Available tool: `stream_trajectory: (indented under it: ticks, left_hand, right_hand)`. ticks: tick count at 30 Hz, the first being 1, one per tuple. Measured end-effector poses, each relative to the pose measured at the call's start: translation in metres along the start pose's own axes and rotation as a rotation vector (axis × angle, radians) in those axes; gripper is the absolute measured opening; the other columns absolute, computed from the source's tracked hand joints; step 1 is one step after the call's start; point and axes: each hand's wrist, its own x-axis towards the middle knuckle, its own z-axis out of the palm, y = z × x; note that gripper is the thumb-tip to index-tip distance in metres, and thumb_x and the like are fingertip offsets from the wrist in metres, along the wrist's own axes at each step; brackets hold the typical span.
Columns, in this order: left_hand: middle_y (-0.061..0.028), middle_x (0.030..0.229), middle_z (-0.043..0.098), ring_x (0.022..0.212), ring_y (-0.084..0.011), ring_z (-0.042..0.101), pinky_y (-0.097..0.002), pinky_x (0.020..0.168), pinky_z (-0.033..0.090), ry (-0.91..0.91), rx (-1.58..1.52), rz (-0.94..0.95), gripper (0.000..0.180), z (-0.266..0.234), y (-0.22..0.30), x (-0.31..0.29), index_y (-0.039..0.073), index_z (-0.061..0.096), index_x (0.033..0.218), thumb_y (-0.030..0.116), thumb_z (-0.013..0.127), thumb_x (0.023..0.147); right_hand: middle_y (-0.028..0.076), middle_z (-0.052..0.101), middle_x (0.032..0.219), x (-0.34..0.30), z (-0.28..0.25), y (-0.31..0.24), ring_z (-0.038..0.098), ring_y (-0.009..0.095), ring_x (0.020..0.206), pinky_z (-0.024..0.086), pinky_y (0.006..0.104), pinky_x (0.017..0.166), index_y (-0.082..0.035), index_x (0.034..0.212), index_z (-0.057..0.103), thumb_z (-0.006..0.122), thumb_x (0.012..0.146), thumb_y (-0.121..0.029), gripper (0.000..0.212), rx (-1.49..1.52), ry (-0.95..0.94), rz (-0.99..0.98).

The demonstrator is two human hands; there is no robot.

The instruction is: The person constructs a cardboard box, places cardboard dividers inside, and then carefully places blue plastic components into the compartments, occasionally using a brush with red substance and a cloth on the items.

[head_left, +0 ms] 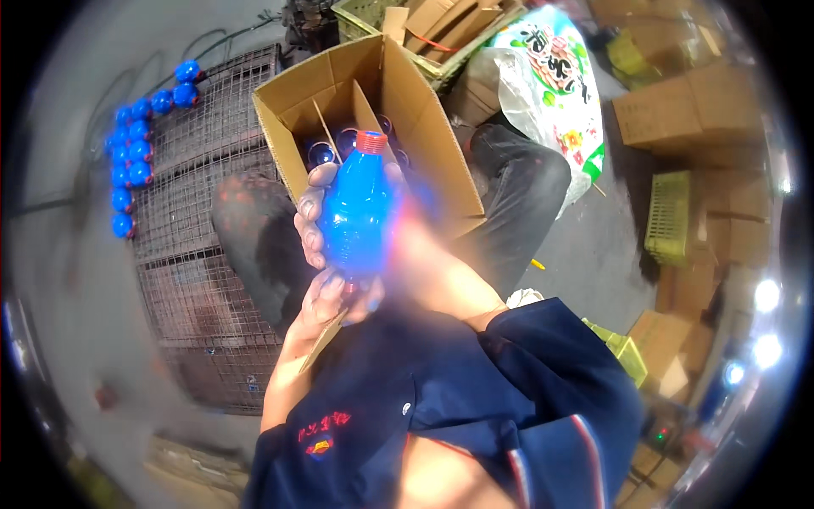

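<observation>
Blue bottle [354, 212] gripped between both hands [315, 222] (above carton [441, 153]).

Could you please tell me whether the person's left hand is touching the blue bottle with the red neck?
Touching: in the head view the left hand wraps its fingers round the side of the blue bottle, with no gap.

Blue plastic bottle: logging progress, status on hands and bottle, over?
Left hand and right hand gripping blue plastic bottle with red threaded neck, upright, uncapped. Open divided cardboard box just beyond. Nothing in the way.
</observation>
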Motion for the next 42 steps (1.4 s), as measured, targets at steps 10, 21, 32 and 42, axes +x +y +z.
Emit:
stream_trajectory:
  ticks: [10,21,32,42]
  left_hand:
    - [-0.0172,0.078,0.06,0.041,-0.0159,0.043,-0.0272,0.042,0.035,0.282,-0.059,0.071,0.026,-0.009,-0.022,0.012,-0.006,0.049,0.11,0.017,0.037,0.103]
    - [-0.0134,0.076,0.057,0.039,-0.0162,0.04,-0.0273,0.037,0.033,0.239,-0.564,-0.136,0.05,-0.033,-0.005,0.043,0.001,0.053,0.111,0.047,0.035,0.1]
    - [0.0005,0.07,0.055,0.047,-0.0095,0.047,-0.0259,0.036,0.037,0.376,-0.359,-0.268,0.06,-0.085,0.01,0.092,0.012,0.06,0.115,0.065,0.037,0.097]
    - [-0.0109,0.103,0.063,0.069,-0.019,0.055,-0.0342,0.057,0.046,-0.282,-0.51,0.445,0.034,-0.219,0.181,0.209,0.001,0.062,0.116,0.029,0.053,0.1]
  right_hand:
    - [0.024,0.061,0.109,-0.014,0.027,-0.025,0.062,0.041,0.105,0.053,0.0552,0.089,0.0,0.125,0.056,0.072,0.082,-0.038,0.06,-0.406,0.268,-0.087]
    - [0.023,0.064,0.119,-0.006,0.068,-0.05,0.054,0.035,0.126,0.044,0.05,0.105,0.001,0.118,0.06,0.076,0.081,-0.031,0.052,-1.321,0.335,-0.052]
    - [0.017,0.07,0.101,0.001,0.029,-0.089,0.067,0.025,0.099,0.051,0.0364,0.093,0.0,0.102,0.063,0.072,0.084,-0.017,0.027,-1.707,0.897,-0.29]
    - [0.029,0.068,0.101,0.005,-0.118,-0.225,0.068,0.041,0.098,0.053,0.0461,0.089,0.007,0.105,0.066,0.072,0.075,-0.041,0.057,-2.666,1.545,0.829]
